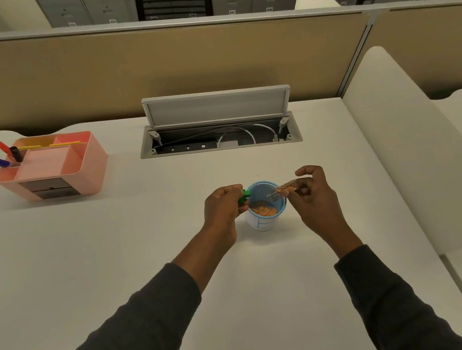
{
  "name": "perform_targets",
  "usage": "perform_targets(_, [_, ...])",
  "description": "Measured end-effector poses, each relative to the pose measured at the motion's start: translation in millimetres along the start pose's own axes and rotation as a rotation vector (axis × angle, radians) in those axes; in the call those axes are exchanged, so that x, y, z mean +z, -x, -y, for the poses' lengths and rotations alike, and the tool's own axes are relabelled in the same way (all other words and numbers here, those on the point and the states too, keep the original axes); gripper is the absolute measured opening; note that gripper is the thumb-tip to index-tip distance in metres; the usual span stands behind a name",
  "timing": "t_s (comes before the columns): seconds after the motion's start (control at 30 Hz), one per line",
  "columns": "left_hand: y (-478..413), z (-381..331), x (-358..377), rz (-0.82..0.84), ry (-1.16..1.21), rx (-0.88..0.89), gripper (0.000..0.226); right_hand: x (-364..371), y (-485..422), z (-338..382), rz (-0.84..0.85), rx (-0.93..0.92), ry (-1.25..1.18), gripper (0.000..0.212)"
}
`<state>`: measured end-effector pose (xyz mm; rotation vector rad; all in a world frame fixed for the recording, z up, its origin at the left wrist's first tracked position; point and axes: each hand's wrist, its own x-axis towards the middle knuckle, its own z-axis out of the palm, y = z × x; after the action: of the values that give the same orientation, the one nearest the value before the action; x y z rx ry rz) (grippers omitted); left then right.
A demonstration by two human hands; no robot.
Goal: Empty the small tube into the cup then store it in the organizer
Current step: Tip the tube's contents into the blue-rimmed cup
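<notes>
The right hand [312,193] pinches the tube [281,191] by its closed end, fingers shut on it, tilting its open mouth down over the rim of the cup [266,220]. Orange flakes [263,211] lie in the cup's bottom, and some seem to sit in the tube too, though it is too clear and small to be sure. The left hand [222,208] is closed on a green cap [244,196] just beside the cup's rim.

The tube looks light, stiff and smooth, likely plastic, so it could slip or roll in a loose grip; holding near the closed end keeps the mouth free. The flakes look dry and very light and may cling, so a tap may help. The organizer [74,167] stands well apart at the bench's [144,240] far left.
</notes>
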<state>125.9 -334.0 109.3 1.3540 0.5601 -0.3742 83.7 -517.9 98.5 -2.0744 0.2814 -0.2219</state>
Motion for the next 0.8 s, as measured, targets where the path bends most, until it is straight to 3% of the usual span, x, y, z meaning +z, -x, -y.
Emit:
perform_targets(0.4, [2.5, 2.9, -2.4, 0.005, 0.001, 0.011, 0.014, 2.9, 4.2, 8.7, 0.000, -0.196, 0.110, 0.030])
perform_targets(0.8, [5.1, 1.7, -7.0, -0.001, 0.013, 0.003, 0.016, 9.1, 11.3, 14.5, 0.008, -0.279, 0.266, 0.041])
